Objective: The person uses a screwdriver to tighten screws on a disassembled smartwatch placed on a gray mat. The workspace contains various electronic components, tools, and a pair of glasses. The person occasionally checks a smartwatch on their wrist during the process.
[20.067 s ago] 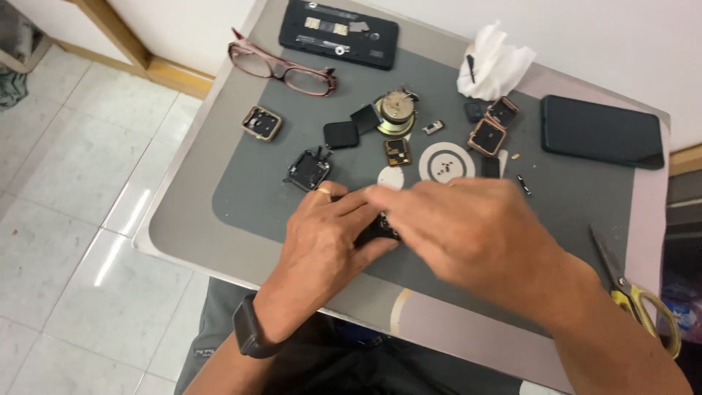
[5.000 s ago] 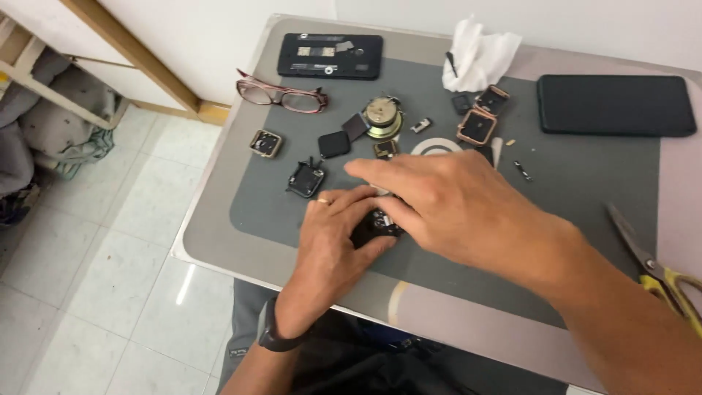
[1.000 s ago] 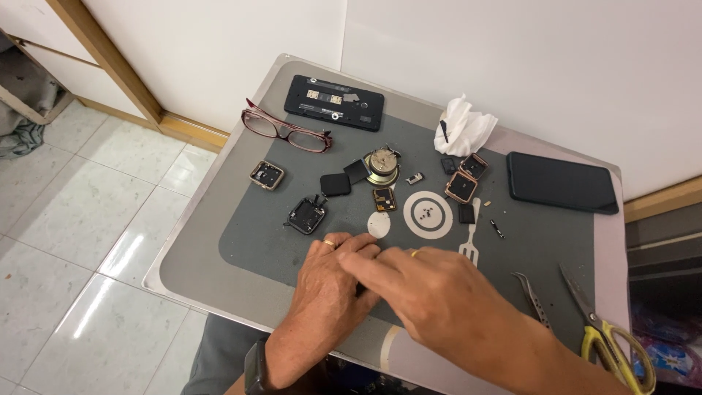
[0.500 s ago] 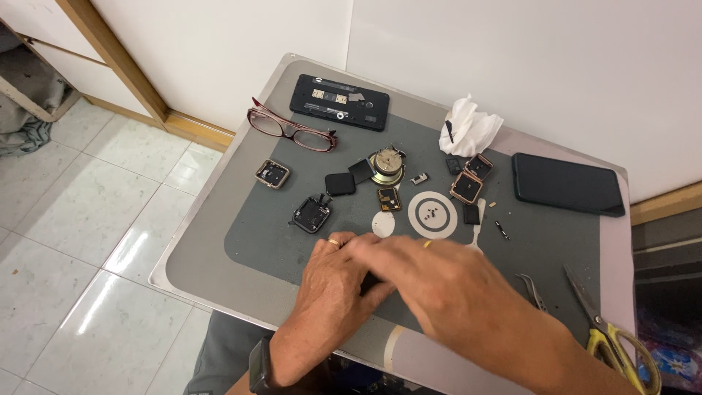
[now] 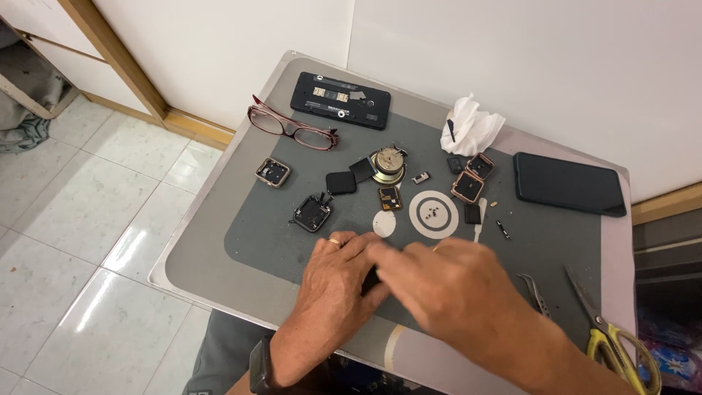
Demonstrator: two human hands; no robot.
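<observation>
Both hands are closing over a small dark part (image 5: 371, 278) on the grey mat (image 5: 263, 227): left hand (image 5: 338, 281) and right hand (image 5: 446, 285) pinching it together. The table (image 5: 191, 263) is standing against a white wall (image 5: 512, 58), over pale floor tiles (image 5: 80, 241).

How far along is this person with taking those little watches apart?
Several look opened already: bare cases and loose screens lie spread over the grey mat, with tiny screws on a white ring. In hand now: the left hand and right hand close over one small dark piece, mostly hidden. Tweezers and scissors lie unused. How much remains I cannot tell.
</observation>
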